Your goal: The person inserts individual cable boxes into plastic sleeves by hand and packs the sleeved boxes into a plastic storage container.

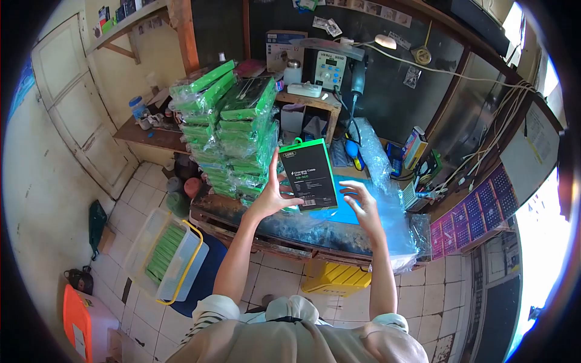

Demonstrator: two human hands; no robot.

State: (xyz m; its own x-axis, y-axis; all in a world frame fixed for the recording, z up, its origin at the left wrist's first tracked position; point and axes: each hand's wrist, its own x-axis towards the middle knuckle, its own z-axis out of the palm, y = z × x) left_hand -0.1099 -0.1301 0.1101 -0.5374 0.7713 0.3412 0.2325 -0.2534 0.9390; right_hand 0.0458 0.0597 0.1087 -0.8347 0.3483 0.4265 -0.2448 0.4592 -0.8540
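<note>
A black charging cable box (308, 172) with green edges and a green hanging tab is held up over the workbench, its printed side facing me. My left hand (272, 196) grips its left edge and lower corner, thumb across the front. Just right of the box, my right hand (363, 206) is open with fingers bent and apart, holding nothing. Below both hands lie a blue mat (344, 213) and clear plastic wrapping (393, 233). Tall stacks of similar green and black boxes (245, 130), wrapped in clear plastic, stand left of my left hand.
A soldering or hot-air station (330, 69) sits on a small wooden shelf at the back. Bubble wrap (370, 151) lies to the right. On the floor are a clear bin (140, 251) with green packs, a yellow crate (336, 278) and an orange-lidded box (78, 320).
</note>
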